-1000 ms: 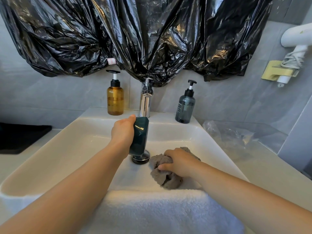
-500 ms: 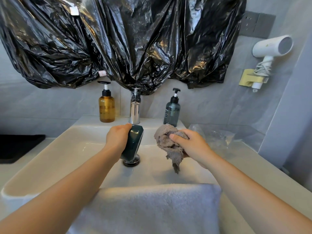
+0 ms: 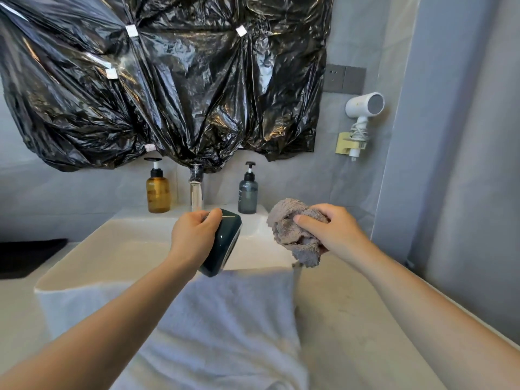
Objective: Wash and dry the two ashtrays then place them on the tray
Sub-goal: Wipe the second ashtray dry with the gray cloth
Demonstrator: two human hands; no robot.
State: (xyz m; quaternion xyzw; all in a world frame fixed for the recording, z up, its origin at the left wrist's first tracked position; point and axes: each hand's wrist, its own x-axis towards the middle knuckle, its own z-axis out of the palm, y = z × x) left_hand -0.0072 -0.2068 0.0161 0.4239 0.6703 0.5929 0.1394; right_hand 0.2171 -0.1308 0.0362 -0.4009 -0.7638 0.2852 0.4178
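My left hand (image 3: 194, 235) grips a dark green ashtray (image 3: 225, 246), held on edge above the front of the white sink (image 3: 118, 249). To its right my right hand (image 3: 332, 229) clutches a crumpled grey cloth (image 3: 292, 235), raised over the sink's right rim. A gap separates cloth and ashtray. A black tray-like slab (image 3: 25, 257) lies on the counter at the far left. Only one ashtray is in view.
A white towel (image 3: 225, 327) drapes over the sink's front edge. Behind the basin stand a chrome tap (image 3: 196, 190), an amber pump bottle (image 3: 158, 190) and a grey pump bottle (image 3: 248, 191). Black plastic sheeting (image 3: 168, 85) covers the wall; a hair dryer (image 3: 363, 108) hangs at the right.
My right hand lifted the grey cloth out of the basin and up to the right. My left hand raised the ashtray off the drain area. The view tilted upward.
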